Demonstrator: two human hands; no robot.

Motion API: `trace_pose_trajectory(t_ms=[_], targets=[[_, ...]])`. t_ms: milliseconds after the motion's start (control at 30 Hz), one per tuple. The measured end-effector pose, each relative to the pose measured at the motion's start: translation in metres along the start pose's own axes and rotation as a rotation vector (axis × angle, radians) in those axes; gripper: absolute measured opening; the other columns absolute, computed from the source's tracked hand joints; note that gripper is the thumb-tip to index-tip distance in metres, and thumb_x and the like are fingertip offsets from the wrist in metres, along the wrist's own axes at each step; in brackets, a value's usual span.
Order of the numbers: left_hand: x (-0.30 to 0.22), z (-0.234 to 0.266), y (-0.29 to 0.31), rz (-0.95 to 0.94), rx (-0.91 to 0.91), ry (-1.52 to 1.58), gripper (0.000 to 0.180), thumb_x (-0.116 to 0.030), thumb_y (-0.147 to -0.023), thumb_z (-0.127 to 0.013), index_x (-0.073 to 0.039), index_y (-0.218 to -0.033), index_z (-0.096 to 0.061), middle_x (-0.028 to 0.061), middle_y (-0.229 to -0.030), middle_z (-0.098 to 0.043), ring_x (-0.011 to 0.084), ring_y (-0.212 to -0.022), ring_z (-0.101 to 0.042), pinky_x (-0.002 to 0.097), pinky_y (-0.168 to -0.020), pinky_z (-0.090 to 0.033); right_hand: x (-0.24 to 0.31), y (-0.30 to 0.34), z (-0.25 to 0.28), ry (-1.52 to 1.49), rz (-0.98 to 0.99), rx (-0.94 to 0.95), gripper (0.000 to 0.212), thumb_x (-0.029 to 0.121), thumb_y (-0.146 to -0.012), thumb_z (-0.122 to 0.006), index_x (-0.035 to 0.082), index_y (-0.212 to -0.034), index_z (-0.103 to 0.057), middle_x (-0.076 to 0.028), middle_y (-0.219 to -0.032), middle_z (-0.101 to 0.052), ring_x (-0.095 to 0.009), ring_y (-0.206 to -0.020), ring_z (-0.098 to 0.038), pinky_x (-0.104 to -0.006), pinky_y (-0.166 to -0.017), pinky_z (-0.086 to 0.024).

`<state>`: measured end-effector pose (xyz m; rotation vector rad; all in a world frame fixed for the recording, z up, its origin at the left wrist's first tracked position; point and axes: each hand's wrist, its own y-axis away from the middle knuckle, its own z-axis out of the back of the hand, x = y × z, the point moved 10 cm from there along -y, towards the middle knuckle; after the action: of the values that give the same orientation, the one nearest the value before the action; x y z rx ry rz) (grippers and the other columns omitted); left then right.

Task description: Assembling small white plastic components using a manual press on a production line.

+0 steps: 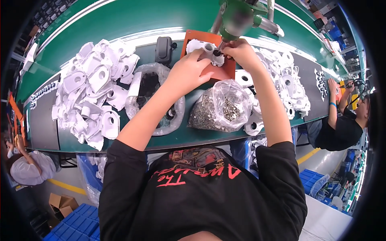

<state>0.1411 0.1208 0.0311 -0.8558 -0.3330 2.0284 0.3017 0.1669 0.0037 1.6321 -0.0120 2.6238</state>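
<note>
A white plastic housing [209,48] with round openings lies on an orange fixture [222,74] beneath a green machine [237,20] with a downward spindle. My left hand [192,71] grips the housing from its left side, thumb and fingers partly spread against it. At the housing's right side, my right hand [242,54] is closed in a pinch close to the spindle tip. What its fingertips hold is too small and hidden to make out. A dark round part [217,52] shows in one opening of the housing, beside the right fingertips.
White housings pile up on the left [86,88] and right [286,80]. Near me stand a clear bag of screws [227,108] and a bag with black parts [171,120]. A dark grey box [164,50] sits left of the fixture. Co-workers sit at both sides.
</note>
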Motion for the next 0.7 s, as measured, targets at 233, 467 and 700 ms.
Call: trace_pose_trajectory(t_ms=[233, 467, 700], targets=[[0.001, -0.001, 0.002, -0.023, -0.018, 0.004, 0.026, -0.022, -0.075, -0.066, -0.005, -0.094, -0.063, 0.0155, -0.111, -0.054, 0.0314, -0.095, -0.059, 0.0395, -0.081, -0.05, 0.009, 0.001, -0.005, 0.024, -0.016, 0.075, 0.016, 0.014, -0.074, -0.067, 0.0, -0.083, -0.065, -0.001, -0.073, -0.061, -0.009, -0.062, -0.053, -0.0232, -0.056, -0.042], [0.0, 0.001, 0.002, -0.02, -0.031, 0.007, 0.025, -0.02, -0.075, -0.065, -0.004, -0.093, -0.061, 0.0155, -0.111, -0.054, 0.0314, -0.095, -0.059, 0.0395, -0.081, -0.049, 0.006, -0.003, -0.015, 0.05, -0.22, 0.283, 0.012, 0.012, -0.079, -0.069, 0.007, -0.085, -0.061, 0.004, -0.067, -0.054, -0.004, -0.055, -0.041, -0.0202, -0.048, -0.03], [-0.003, -0.003, 0.002, -0.009, -0.043, -0.046, 0.028, -0.02, -0.074, -0.065, -0.002, -0.093, -0.057, 0.0163, -0.106, -0.052, 0.0318, -0.094, -0.058, 0.0405, -0.08, -0.049, -0.012, -0.018, -0.015, 0.168, -0.206, 0.409, 0.011, 0.011, -0.08, -0.069, 0.007, -0.082, -0.059, 0.004, -0.06, -0.05, -0.004, -0.048, -0.037, -0.0208, -0.043, -0.025]])
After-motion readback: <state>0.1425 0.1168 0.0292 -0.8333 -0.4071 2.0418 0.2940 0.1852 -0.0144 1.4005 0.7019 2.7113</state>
